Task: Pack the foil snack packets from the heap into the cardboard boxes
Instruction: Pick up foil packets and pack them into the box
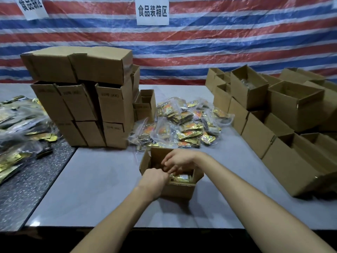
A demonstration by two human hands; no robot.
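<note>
Below striped tarpaulin [218, 42], boxes [113, 106] on table [91, 179]

You had a pale grey table [91, 189] in front of you, butted on its left against a dark speckled counter [27, 189]. Near the front of the table stood one open cardboard box [178, 190]. Behind it the foil packets [186, 125] lay heaped, many in clear bags. Left of the heap stood a stack of closed boxes [102, 106], with a small open box [145, 105] tucked against its right side. Along the right side of the table ran rows of open boxes [255, 136], some stacked on others. More bagged packets [18, 121] lay on the counter.
</note>
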